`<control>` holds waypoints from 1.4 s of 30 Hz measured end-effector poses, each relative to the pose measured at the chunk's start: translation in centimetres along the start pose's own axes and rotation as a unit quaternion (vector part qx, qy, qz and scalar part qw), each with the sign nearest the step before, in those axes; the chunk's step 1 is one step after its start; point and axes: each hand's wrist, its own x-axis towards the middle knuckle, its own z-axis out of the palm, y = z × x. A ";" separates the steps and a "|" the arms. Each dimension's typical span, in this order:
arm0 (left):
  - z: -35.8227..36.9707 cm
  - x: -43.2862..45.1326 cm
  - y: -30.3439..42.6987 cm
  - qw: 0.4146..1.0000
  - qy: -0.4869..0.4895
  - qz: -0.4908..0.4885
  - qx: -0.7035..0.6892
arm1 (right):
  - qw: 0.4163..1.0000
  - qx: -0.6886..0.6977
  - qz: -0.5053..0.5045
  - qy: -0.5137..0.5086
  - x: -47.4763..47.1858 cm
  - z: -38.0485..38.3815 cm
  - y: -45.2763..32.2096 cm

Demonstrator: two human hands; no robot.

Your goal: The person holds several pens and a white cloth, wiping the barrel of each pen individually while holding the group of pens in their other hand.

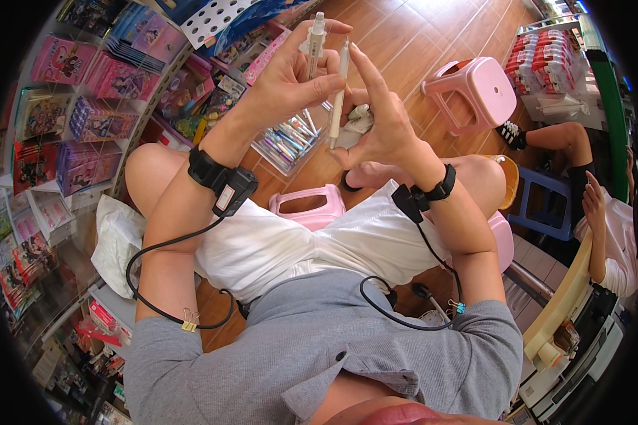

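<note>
My left hand (292, 79) grips a whitish pen barrel with a clip (315, 45), held upright between its fingers. The thumb of that hand also touches a slim pale pen with a pointed metal tip (340, 95). My right hand (385, 117) spans this slim pen lengthwise, index finger near the tip at the top and thumb at the lower end. Behind the right hand's fingers is a crumpled whitish bundle (356, 125), partly hidden. Below and behind the left hand, a clear plastic tray (292, 171) on the floor holds several colourful pens (287, 141).
Display shelves (154, 90) with packaged goods line the left. A pink stool (484, 93) stands at the upper right, another (308, 204) between my legs. A blue stool (545, 204) and a seated person (611, 228) are at the right. Cables run along both my arms.
</note>
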 end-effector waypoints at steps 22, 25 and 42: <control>0.3 0.1 1.4 0.992 0.109 -0.049 -0.041 | 0.997 0.055 0.038 -0.024 0.4 -0.8 0.8; 0.5 0.1 1.2 0.984 0.143 -0.047 -0.092 | 0.995 0.082 0.050 -0.016 0.2 -0.9 1.0; -0.7 -1.2 0.7 0.998 0.049 -0.006 -0.030 | 0.991 0.097 0.085 0.041 0.4 -0.4 1.6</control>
